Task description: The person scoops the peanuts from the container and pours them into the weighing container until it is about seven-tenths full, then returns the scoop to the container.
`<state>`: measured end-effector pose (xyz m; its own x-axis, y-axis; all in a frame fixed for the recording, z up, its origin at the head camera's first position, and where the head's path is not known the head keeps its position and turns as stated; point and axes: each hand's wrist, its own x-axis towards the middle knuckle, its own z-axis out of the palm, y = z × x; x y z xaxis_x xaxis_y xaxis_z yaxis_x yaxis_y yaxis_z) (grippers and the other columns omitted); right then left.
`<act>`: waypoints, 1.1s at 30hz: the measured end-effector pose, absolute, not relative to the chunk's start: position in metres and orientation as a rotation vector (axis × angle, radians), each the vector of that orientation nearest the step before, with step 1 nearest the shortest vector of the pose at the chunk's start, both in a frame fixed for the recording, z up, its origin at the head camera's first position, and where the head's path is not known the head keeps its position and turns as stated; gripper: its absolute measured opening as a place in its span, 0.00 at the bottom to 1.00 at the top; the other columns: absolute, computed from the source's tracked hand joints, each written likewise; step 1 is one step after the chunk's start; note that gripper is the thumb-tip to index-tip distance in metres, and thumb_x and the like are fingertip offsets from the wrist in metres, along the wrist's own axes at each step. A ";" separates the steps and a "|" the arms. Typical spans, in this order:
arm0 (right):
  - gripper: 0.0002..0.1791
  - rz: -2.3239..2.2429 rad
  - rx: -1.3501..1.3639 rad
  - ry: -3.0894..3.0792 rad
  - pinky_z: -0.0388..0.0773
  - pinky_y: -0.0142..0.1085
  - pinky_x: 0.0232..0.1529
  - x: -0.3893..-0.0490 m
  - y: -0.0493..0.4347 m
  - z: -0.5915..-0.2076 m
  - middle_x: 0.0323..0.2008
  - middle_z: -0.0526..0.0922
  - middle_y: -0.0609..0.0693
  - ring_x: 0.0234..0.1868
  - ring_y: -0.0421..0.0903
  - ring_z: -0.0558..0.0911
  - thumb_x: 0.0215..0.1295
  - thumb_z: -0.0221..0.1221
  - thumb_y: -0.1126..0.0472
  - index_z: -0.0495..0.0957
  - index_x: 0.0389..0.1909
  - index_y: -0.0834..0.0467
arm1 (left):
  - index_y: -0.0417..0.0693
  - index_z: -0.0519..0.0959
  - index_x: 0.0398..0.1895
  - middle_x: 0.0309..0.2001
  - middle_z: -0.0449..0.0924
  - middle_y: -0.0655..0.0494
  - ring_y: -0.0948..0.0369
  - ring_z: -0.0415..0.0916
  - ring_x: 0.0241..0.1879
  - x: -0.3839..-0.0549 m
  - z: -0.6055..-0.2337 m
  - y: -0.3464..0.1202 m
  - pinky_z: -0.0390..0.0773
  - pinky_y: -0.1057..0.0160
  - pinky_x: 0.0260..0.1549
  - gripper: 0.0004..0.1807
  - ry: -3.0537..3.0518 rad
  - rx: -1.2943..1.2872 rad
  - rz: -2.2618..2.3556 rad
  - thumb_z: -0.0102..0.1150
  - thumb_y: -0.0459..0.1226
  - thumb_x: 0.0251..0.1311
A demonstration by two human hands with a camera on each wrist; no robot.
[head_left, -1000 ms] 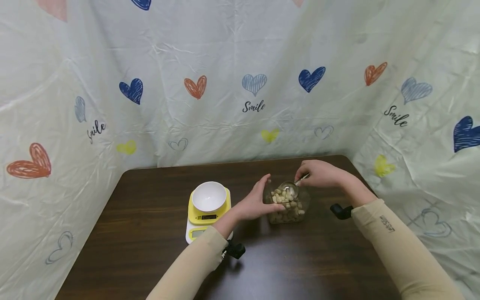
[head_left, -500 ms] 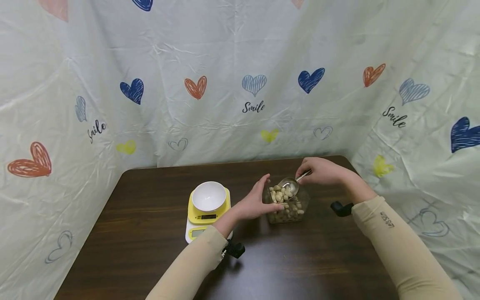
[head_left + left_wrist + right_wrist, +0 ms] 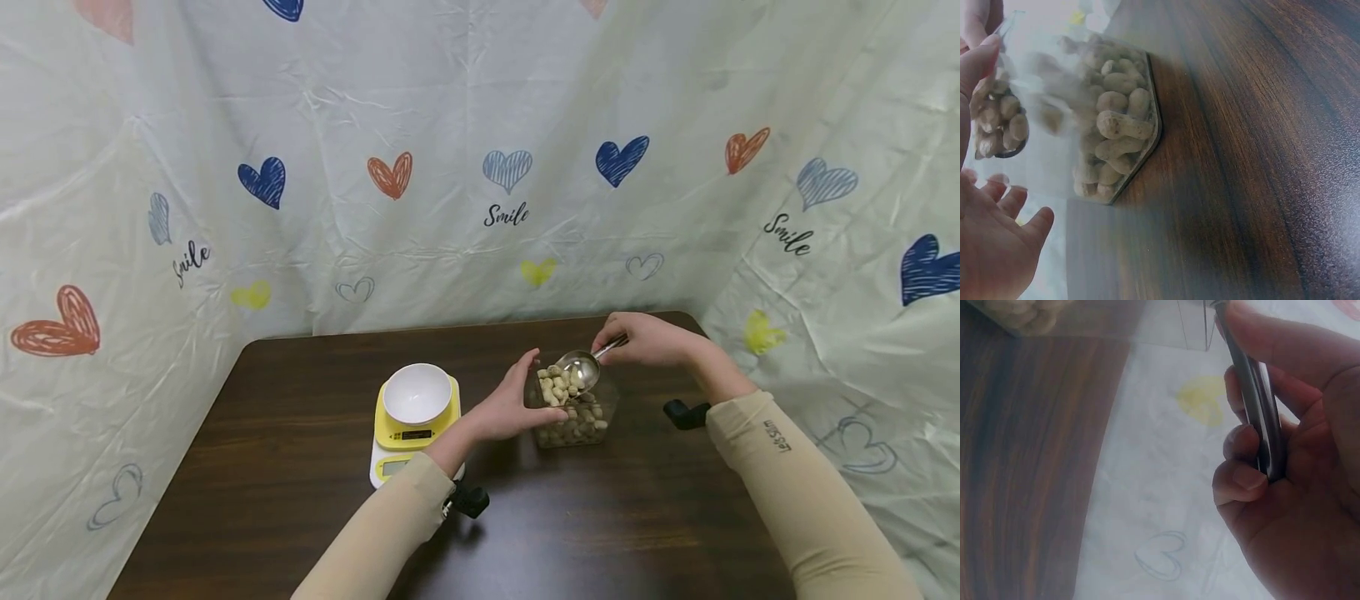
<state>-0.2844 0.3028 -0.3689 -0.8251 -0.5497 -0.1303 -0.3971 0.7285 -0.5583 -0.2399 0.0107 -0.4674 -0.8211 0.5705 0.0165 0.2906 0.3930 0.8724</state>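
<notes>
A clear plastic container [image 3: 609, 410] of unshelled peanuts [image 3: 1124, 125] stands on the table. My left hand [image 3: 504, 410] holds it from the left, thumb at the near wall and fingers spread toward the far side. My right hand [image 3: 651, 340] grips the handle of a metal scoop [image 3: 588, 363]. The scoop's bowl lies tilted among the peanuts at the container's mouth, with peanuts against and in front of it. In the right wrist view, fingers curl round the scoop handle [image 3: 1250, 394]; the bowl is out of that view.
Left of the container, a white bowl [image 3: 417, 394] sits on a yellow and white kitchen scale [image 3: 382, 433], whose near right part is hidden by my left forearm. The dark wooden table [image 3: 300, 467] is backed by a white cloth [image 3: 450, 292] printed with hearts.
My right hand has risen slightly, and more of the scoop and its handle shows. Peanuts by the bowl have shifted a little left. My left hand and the container stay in place.
</notes>
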 end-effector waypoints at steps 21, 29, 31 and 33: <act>0.10 -0.788 -0.764 2.599 0.76 0.46 0.50 -0.276 0.309 -0.376 0.49 0.80 0.47 0.50 0.47 0.78 0.69 0.67 0.49 0.87 0.47 0.47 | 0.72 0.37 0.83 0.80 0.46 0.61 0.57 0.48 0.78 -0.241 -0.471 0.011 0.61 0.47 0.70 0.61 2.365 0.742 1.377 0.70 0.61 0.57; 0.10 -0.750 -0.880 2.655 0.71 0.47 0.49 -0.274 0.308 -0.381 0.47 0.81 0.45 0.50 0.50 0.68 0.70 0.66 0.53 0.88 0.49 0.47 | 0.70 0.37 0.83 0.80 0.47 0.58 0.54 0.48 0.78 -0.238 -0.469 0.010 0.60 0.47 0.70 0.61 2.358 0.750 1.380 0.70 0.61 0.57; 0.09 -0.749 -0.898 2.686 0.69 0.47 0.48 -0.273 0.308 -0.383 0.45 0.80 0.44 0.48 0.49 0.67 0.70 0.66 0.53 0.88 0.48 0.47 | 0.70 0.37 0.83 0.80 0.47 0.58 0.54 0.48 0.78 -0.239 -0.470 0.011 0.60 0.47 0.70 0.61 2.357 0.752 1.384 0.70 0.61 0.57; 0.09 -0.741 -0.909 2.718 0.65 0.46 0.47 -0.272 0.307 -0.385 0.44 0.80 0.43 0.46 0.49 0.67 0.70 0.66 0.53 0.88 0.47 0.46 | 0.70 0.37 0.83 0.80 0.48 0.58 0.53 0.48 0.78 -0.239 -0.470 0.011 0.60 0.47 0.70 0.61 2.355 0.753 1.389 0.70 0.61 0.57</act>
